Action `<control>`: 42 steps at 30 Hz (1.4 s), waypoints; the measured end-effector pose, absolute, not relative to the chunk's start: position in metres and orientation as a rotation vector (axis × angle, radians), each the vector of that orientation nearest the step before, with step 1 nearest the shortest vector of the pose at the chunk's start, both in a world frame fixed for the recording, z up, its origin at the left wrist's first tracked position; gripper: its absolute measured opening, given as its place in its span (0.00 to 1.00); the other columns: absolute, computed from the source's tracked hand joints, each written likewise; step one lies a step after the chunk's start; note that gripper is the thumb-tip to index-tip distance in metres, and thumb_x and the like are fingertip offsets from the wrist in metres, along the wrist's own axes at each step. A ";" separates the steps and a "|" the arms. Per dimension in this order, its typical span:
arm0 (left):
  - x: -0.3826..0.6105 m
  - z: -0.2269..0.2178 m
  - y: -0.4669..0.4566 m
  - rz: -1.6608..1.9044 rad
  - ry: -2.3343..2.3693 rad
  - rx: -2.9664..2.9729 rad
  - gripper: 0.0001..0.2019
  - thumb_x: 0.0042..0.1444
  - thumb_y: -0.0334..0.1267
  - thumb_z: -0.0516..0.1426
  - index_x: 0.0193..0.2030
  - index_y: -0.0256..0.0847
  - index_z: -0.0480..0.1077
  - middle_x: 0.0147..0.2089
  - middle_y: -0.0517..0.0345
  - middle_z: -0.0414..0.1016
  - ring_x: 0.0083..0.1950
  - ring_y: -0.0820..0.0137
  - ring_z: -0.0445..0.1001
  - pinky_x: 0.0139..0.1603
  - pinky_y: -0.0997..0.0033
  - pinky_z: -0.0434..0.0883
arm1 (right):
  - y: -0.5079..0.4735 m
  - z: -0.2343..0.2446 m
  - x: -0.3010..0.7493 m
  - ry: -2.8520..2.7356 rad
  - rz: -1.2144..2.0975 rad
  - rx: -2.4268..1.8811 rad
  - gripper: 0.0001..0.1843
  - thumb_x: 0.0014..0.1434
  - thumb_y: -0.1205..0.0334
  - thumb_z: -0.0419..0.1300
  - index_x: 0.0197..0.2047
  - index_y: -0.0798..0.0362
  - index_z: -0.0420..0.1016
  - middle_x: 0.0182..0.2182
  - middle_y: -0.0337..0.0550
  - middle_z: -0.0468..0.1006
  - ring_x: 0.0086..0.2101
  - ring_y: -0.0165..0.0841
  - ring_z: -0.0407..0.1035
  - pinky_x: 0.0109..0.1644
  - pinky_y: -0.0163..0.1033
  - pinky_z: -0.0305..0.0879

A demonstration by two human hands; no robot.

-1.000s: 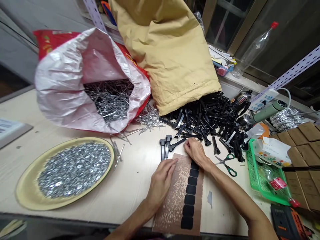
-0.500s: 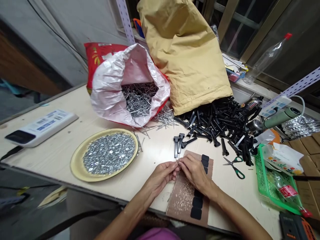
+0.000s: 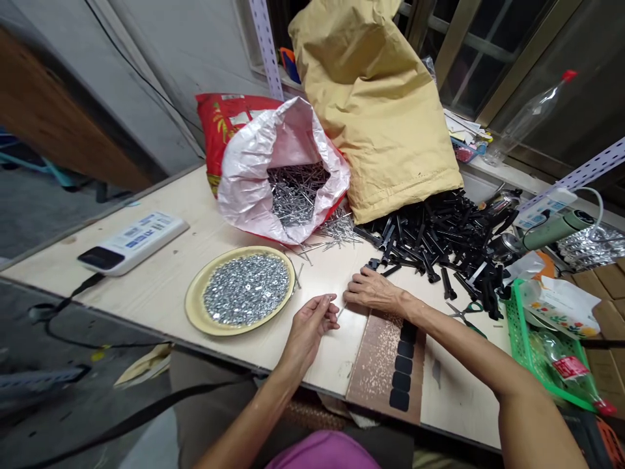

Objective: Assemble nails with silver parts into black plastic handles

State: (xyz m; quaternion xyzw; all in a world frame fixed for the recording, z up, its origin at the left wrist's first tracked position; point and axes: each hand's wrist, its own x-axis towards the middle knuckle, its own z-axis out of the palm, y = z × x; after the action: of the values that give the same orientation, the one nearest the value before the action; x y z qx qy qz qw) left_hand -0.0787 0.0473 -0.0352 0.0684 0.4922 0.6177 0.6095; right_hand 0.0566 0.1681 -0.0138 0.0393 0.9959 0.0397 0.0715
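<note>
My left hand [image 3: 315, 322] is closed in a pinch above the table, and a thin metal nail [image 3: 342, 309] shows at its fingertips. To its right, my right hand [image 3: 374, 290] reaches over the far end of a brown board [image 3: 368, 371] with its fingers curled down; what is under them is hidden. A small black plastic piece [image 3: 374, 263] shows just beyond its knuckles. Black square pads [image 3: 401, 381] line the board's right side. Left of my hands, a yellow plate [image 3: 194, 306] holds many small metal washers [image 3: 247, 288].
A red sack [image 3: 283, 182] lies open with nails inside and spilled in front. Beside it a brown paper bag [image 3: 385, 117] leans over a heap of black plastic pieces [image 3: 424, 228]. Scissors [image 3: 471, 312], a green basket [image 3: 517, 326] and a white device [image 3: 134, 242] lie around.
My hands have parted. The right hand moved away over the loose black pieces beyond the board, while the left stays pinched nearby. The view has shifted left.
</note>
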 end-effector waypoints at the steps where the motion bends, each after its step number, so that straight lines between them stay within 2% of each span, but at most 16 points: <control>1: -0.080 -0.035 0.048 1.450 1.136 0.148 0.21 0.32 0.46 0.68 0.31 0.35 0.71 0.22 0.63 0.71 0.20 0.79 0.66 0.21 0.79 0.67 | 0.170 -0.017 0.055 3.016 0.114 0.119 0.13 0.66 0.69 0.46 0.40 0.50 0.71 0.30 0.42 0.72 0.32 0.32 0.59 0.39 0.38 0.51; 4: -0.084 -0.034 0.048 1.529 1.152 0.128 0.21 0.32 0.46 0.68 0.31 0.35 0.72 0.22 0.64 0.71 0.20 0.79 0.66 0.21 0.79 0.67 | 0.174 -0.026 0.049 3.060 0.102 0.170 0.13 0.66 0.69 0.45 0.42 0.50 0.71 0.31 0.42 0.72 0.31 0.32 0.59 0.37 0.38 0.52; 9: -0.091 -0.034 0.049 1.602 1.130 0.108 0.20 0.34 0.45 0.68 0.31 0.35 0.72 0.23 0.64 0.71 0.21 0.79 0.66 0.21 0.79 0.66 | 0.176 -0.036 0.038 3.147 -0.076 0.418 0.10 0.64 0.67 0.49 0.36 0.54 0.72 0.33 0.46 0.72 0.33 0.34 0.62 0.37 0.38 0.57; 13: -0.099 -0.034 0.052 1.586 1.044 0.059 0.19 0.34 0.42 0.69 0.31 0.34 0.72 0.22 0.63 0.70 0.21 0.80 0.65 0.21 0.80 0.65 | 0.162 -0.014 0.034 3.415 -0.466 0.958 0.12 0.63 0.68 0.47 0.41 0.56 0.71 0.36 0.48 0.71 0.37 0.33 0.65 0.41 0.37 0.62; 16: -0.101 -0.032 0.055 1.547 0.979 0.048 0.20 0.32 0.43 0.70 0.30 0.34 0.72 0.21 0.63 0.71 0.20 0.80 0.65 0.21 0.80 0.64 | 0.146 0.010 0.036 3.458 -0.607 1.090 0.13 0.64 0.67 0.47 0.42 0.55 0.72 0.35 0.46 0.70 0.36 0.31 0.66 0.39 0.34 0.63; 22: -0.095 -0.023 0.056 1.518 0.914 0.115 0.20 0.31 0.45 0.70 0.28 0.35 0.72 0.22 0.62 0.72 0.20 0.79 0.67 0.21 0.79 0.66 | 0.125 0.024 0.048 3.450 -0.175 0.988 0.12 0.65 0.65 0.50 0.39 0.52 0.75 0.33 0.42 0.74 0.32 0.29 0.66 0.30 0.32 0.58; 31: -0.083 -0.015 0.054 1.471 1.036 0.307 0.21 0.35 0.48 0.68 0.31 0.34 0.72 0.23 0.62 0.72 0.21 0.78 0.67 0.22 0.76 0.71 | 0.116 0.031 0.063 3.451 0.289 0.964 0.12 0.64 0.68 0.51 0.33 0.52 0.74 0.30 0.38 0.76 0.28 0.30 0.59 0.30 0.34 0.53; 37: -0.077 -0.014 0.053 1.421 1.233 0.723 0.15 0.48 0.49 0.59 0.32 0.37 0.70 0.24 0.63 0.70 0.21 0.78 0.67 0.22 0.75 0.71 | 0.106 0.036 0.077 3.389 0.566 0.856 0.12 0.65 0.69 0.49 0.39 0.53 0.74 0.26 0.39 0.74 0.27 0.31 0.56 0.28 0.37 0.49; 42: -0.070 -0.022 0.053 1.310 1.308 1.146 0.12 0.56 0.47 0.51 0.31 0.40 0.65 0.22 0.66 0.65 0.18 0.78 0.61 0.16 0.78 0.62 | 0.098 0.031 0.089 3.411 0.553 1.010 0.12 0.64 0.68 0.51 0.33 0.53 0.74 0.26 0.39 0.75 0.27 0.30 0.59 0.28 0.36 0.50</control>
State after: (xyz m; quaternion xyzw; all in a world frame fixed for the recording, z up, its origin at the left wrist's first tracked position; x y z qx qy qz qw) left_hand -0.0705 0.0531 -0.0224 0.4663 0.5321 0.5331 0.4638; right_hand 0.0892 0.0979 0.0313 0.2732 0.9227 0.1496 -0.2272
